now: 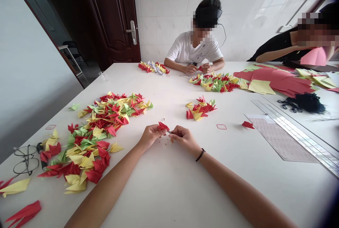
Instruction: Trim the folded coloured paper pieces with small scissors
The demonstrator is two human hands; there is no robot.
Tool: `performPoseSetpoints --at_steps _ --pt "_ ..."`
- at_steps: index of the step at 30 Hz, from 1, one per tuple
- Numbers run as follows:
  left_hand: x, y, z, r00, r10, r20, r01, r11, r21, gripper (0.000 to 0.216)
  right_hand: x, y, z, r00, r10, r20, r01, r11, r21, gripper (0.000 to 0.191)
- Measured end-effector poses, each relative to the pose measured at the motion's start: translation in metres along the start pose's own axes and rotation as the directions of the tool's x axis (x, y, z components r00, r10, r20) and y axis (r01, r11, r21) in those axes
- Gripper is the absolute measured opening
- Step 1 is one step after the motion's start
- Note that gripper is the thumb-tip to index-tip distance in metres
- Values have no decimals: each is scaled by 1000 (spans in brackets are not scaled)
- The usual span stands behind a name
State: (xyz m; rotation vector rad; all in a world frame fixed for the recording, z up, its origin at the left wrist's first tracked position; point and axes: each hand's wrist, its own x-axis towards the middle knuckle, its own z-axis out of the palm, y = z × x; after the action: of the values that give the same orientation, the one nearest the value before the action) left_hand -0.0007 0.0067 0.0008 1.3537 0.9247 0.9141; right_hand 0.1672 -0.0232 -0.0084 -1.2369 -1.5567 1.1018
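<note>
Mid-frame, I see the left grip [150, 137] pinching red folded paper [163, 126], slanting down-right toward the right grip [185, 137], pinching a thin tool [170, 132].

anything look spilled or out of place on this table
Yes: orange crumbs are scattered beside the right hand, looking like a small spill on the white surface. One red paper piece also lies alone, away from the piles.

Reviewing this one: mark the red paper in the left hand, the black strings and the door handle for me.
Red paper [164, 126]: head view, middle of its folded side.
Black strings [308, 103]: head view, middle of the tangle.
Door handle [133, 32]: head view, on its backplate.
</note>
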Motion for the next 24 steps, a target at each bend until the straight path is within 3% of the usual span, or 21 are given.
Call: performPoseSetpoints --at_steps 24 --pt "1 -2 -1 999 -34 -37 33 999 -21 22 0 1 0 1000 6 -17 -6 1000 -9 28"
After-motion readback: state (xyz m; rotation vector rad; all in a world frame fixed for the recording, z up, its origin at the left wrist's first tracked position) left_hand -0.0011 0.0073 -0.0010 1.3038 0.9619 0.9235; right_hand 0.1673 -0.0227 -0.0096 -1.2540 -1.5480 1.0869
